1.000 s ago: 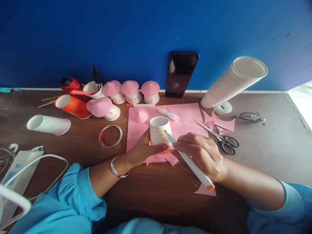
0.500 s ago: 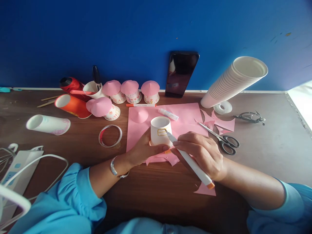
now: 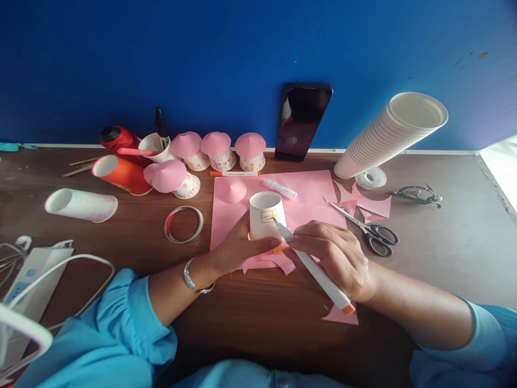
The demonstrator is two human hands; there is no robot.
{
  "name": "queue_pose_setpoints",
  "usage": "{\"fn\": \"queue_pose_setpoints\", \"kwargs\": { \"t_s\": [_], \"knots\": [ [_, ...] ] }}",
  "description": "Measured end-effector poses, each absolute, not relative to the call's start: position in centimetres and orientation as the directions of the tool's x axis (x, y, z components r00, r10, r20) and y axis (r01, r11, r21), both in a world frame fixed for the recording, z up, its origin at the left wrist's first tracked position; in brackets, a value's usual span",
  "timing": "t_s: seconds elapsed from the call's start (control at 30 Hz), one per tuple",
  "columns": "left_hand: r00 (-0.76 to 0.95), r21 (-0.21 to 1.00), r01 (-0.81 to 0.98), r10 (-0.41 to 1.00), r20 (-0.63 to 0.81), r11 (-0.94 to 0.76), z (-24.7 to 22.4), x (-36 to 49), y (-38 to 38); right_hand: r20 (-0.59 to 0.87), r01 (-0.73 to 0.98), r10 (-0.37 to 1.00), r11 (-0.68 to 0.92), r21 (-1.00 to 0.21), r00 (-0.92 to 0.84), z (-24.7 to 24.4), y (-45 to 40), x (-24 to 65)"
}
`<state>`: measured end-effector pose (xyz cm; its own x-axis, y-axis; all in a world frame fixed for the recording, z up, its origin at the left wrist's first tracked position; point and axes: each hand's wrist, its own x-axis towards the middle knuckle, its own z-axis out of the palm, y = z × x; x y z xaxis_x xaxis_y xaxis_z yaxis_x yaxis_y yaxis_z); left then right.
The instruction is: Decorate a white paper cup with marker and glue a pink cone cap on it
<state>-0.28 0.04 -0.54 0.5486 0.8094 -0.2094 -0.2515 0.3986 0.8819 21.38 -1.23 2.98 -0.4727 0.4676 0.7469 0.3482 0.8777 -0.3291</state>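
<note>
My left hand is closed around the lower part of a short white paper cup, which it holds upright over pink paper. A yellow-brown window outline with dividing lines shows on the cup's side. In my right hand is a white marker with an orange end, and its tip touches the drawn window. Under the cup lies a pink sheet, bearing a pink paper cone and a glue stick. An orange piece, perhaps the marker's cap, shows partly by my left thumb.
Several decorated cups with pink cone tops stand at the back left. To the right are scissors, pink scraps, a tape roll, folded glasses and a tall stack of cups. A phone leans on the blue wall.
The marker tip has moved slightly down and left on the cup. More dividing lines now show inside the drawn window. My left hand keeps its hold.
</note>
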Motion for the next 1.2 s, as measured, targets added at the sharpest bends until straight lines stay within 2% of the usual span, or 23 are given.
{"fn": "queue_pose_setpoints", "kwargs": {
  "t_s": [0.53, 0.7, 0.8, 0.87, 0.93, 1.07, 1.2],
  "knots": [
    [0.533, 0.867, -0.273, 0.816, -0.225, 0.417, -0.9, -0.3, 0.0, 0.729, 0.335, 0.473, 0.878, -0.342, -0.494, 2.9, -1.5, 21.5],
    [0.532, 0.833, -0.329, 0.816, -0.225, 0.444, -1.3, -0.7, -0.2, 0.782, 0.296, 0.410, 0.908, -0.297, -0.469, 3.2, -1.3, 22.0],
    [0.516, 0.788, -0.385, 0.820, -0.248, 0.480, -1.4, -1.0, -0.2, 0.764, 0.356, 0.531, 0.839, -0.412, -0.366, 2.1, -0.9, 22.4],
    [0.521, 0.770, -0.392, 0.811, -0.265, 0.503, -1.3, -1.1, -0.1, 0.693, 0.409, 0.654, 0.747, -0.525, -0.304, 1.0, -0.5, 22.5],
    [0.498, 0.784, -0.407, 0.834, -0.239, 0.468, -1.0, -1.0, 0.2, 0.633, 0.413, 0.715, 0.694, -0.590, -0.296, 0.0, -0.1, 22.6],
    [0.484, 0.811, -0.435, 0.861, -0.157, 0.392, -0.7, -0.9, 0.5, 0.580, 0.390, 0.739, 0.674, -0.628, -0.343, -0.9, 0.3, 22.4],
    [0.515, 0.821, -0.433, 0.850, -0.113, 0.372, -1.1, -1.0, 0.5, 0.586, 0.383, 0.732, 0.681, -0.624, -0.348, -0.6, 0.3, 22.1]
  ]
}}
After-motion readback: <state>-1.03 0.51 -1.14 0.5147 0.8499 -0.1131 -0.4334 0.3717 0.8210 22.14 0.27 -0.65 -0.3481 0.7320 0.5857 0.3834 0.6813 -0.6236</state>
